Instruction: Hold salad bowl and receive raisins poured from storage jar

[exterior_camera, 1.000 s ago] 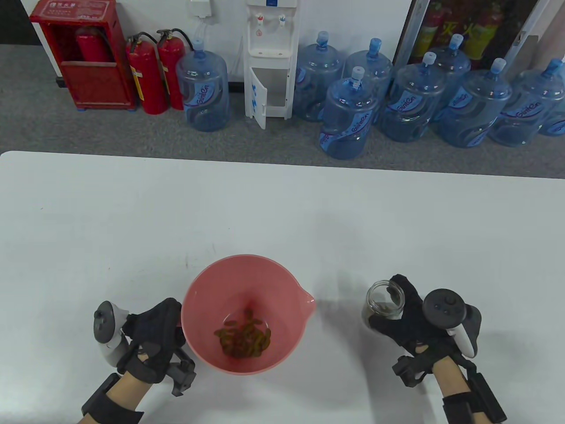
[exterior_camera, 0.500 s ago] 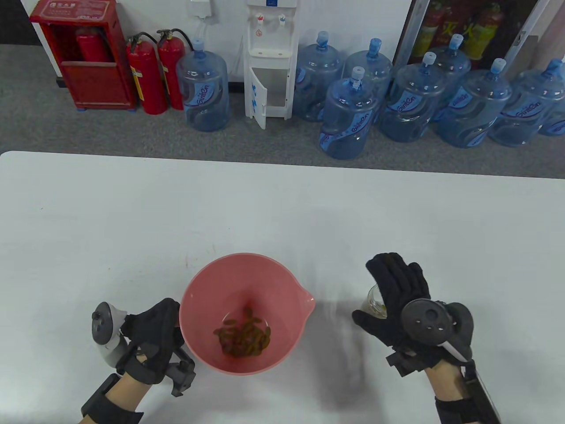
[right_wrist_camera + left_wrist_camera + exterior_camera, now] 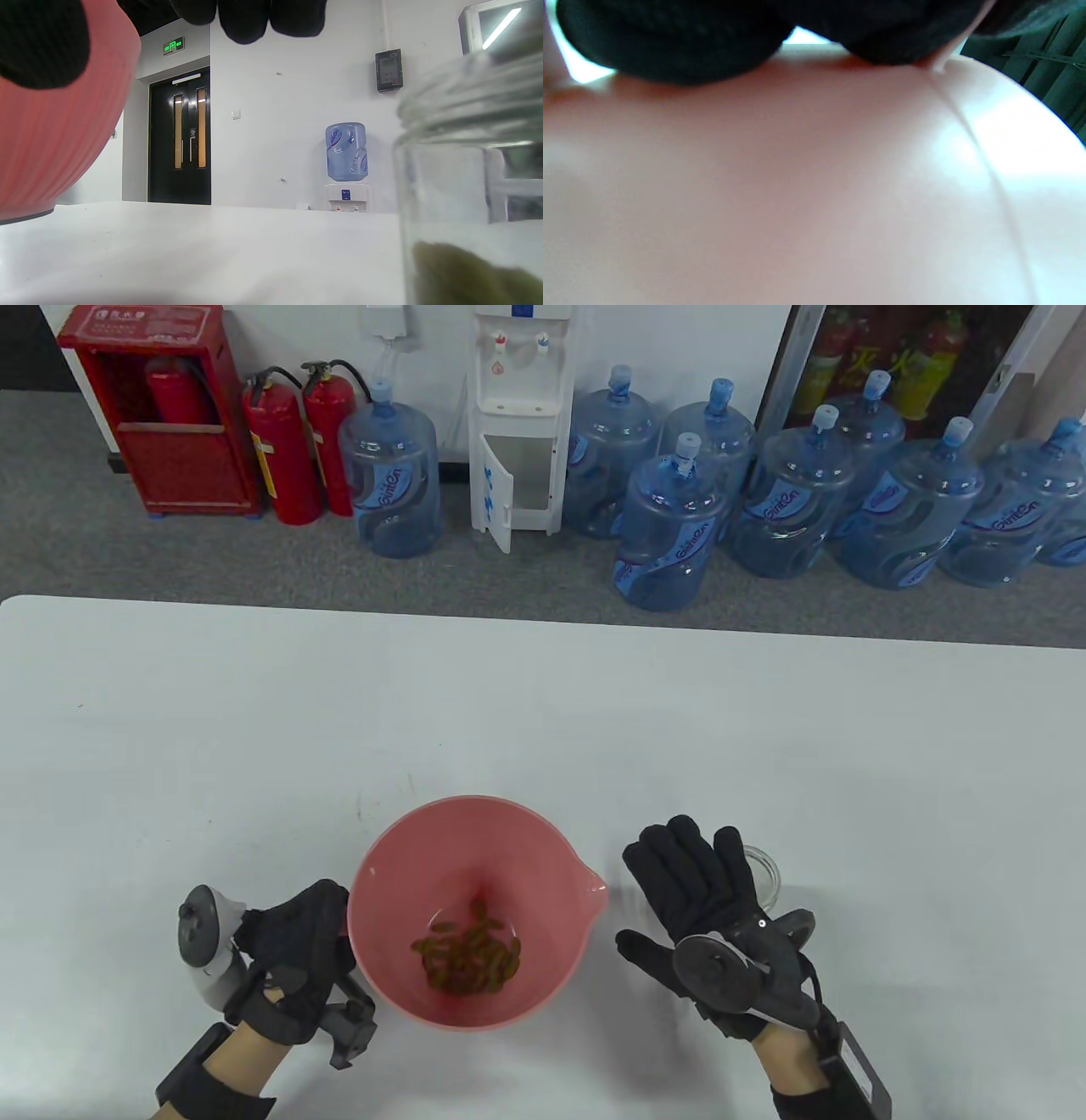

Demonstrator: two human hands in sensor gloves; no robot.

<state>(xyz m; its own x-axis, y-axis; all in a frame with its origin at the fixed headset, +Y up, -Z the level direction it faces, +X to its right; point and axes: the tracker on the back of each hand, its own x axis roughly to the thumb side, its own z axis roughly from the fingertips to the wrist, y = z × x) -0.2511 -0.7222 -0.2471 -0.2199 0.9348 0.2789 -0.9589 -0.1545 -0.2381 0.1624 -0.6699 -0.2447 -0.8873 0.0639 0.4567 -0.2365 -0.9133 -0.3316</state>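
The pink salad bowl (image 3: 399,848) stands near the table's front edge with a heap of raisins (image 3: 467,957) in its bottom. My left hand (image 3: 316,931) grips the bowl's left rim; in the left wrist view its fingers (image 3: 670,46) press on the bowl's outer wall (image 3: 797,190). The glass storage jar (image 3: 766,872) stands upright on the table right of the bowl, partly hidden by my right hand (image 3: 679,891). That hand is open with fingers spread, between bowl and jar, holding nothing. The right wrist view shows the jar (image 3: 466,182) with some raisins (image 3: 462,275) left and the bowl (image 3: 51,148).
The white table (image 3: 543,712) stretches far beyond the bowl. Behind it on the floor are water bottles (image 3: 679,526), a water dispenser (image 3: 517,415) and red fire extinguishers (image 3: 284,445).
My right hand let go of the jar, opened and moved left toward the bowl. The jar now stands alone on the table. My left hand and the bowl stayed put.
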